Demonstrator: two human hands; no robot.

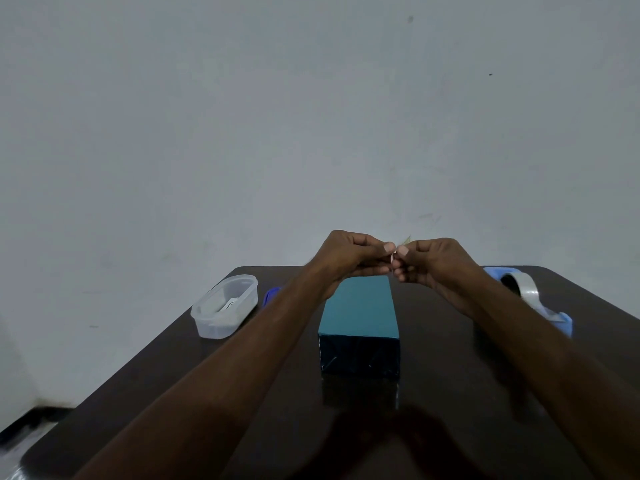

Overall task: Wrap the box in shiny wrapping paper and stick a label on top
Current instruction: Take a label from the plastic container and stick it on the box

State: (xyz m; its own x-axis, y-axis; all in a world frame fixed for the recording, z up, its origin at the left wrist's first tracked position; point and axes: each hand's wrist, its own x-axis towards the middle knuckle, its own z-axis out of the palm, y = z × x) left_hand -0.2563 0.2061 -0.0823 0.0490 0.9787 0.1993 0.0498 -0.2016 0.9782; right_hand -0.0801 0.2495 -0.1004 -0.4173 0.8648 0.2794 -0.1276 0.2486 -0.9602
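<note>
A box wrapped in shiny teal-blue paper [360, 313] stands in the middle of the dark table [450, 393], its folded end facing me. Above its far end my left hand [349, 258] and my right hand [429, 263] meet fingertip to fingertip. Both pinch a small thin label [398, 247], mostly hidden by the fingers, with only a pale sliver showing between and above the thumbs. The hands hover above the box without touching it.
A clear plastic tub [225, 306] with small white pieces inside sits at the left, a blue lid [270, 295] just behind my left forearm. A blue tape dispenser [533, 296] with clear tape stands at the right. A plain wall rises behind the table.
</note>
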